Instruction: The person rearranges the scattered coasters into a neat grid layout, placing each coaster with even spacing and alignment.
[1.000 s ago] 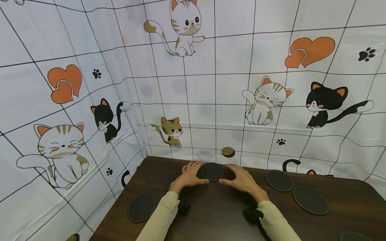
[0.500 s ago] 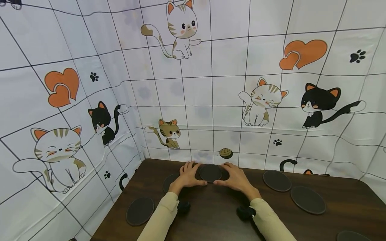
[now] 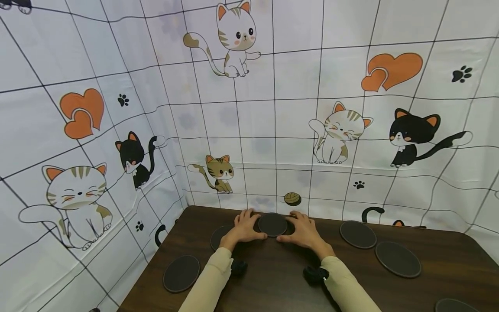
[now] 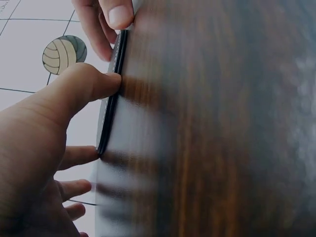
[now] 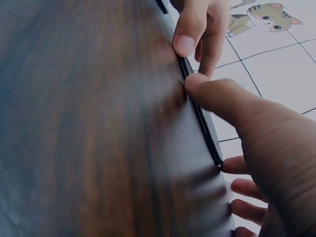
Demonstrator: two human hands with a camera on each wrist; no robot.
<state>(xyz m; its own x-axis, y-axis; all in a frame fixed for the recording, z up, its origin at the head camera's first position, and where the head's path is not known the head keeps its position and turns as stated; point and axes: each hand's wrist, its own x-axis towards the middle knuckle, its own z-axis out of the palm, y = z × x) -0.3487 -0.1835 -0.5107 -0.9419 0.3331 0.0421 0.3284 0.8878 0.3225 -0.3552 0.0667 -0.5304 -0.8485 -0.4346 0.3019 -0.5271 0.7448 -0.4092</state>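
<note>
A dark grey round coaster (image 3: 272,225) lies near the table's back edge. My left hand (image 3: 244,228) holds its left side between thumb and index finger, while my right hand (image 3: 302,232) holds its right side the same way. In the left wrist view, the coaster's black edge (image 4: 111,108) has pale stitching on it, and the left thumb presses its near rim. The right wrist view has the right thumb (image 5: 217,94) on the same near rim, with the two thumbtips a short way apart. The other fingers of both hands are spread toward the table's back edge.
Another coaster (image 3: 218,237) is partly hidden behind my left hand; one more (image 3: 181,274) lies nearer on the left. To the right are two coasters (image 3: 358,234) (image 3: 398,259) side by side. A cat-print cloth (image 3: 257,117) hangs behind the brown table (image 3: 280,277).
The head view has shifted slightly. My right hand has closed in a little toward the coaster's right side; the coaster and my left hand stay about where they were.
</note>
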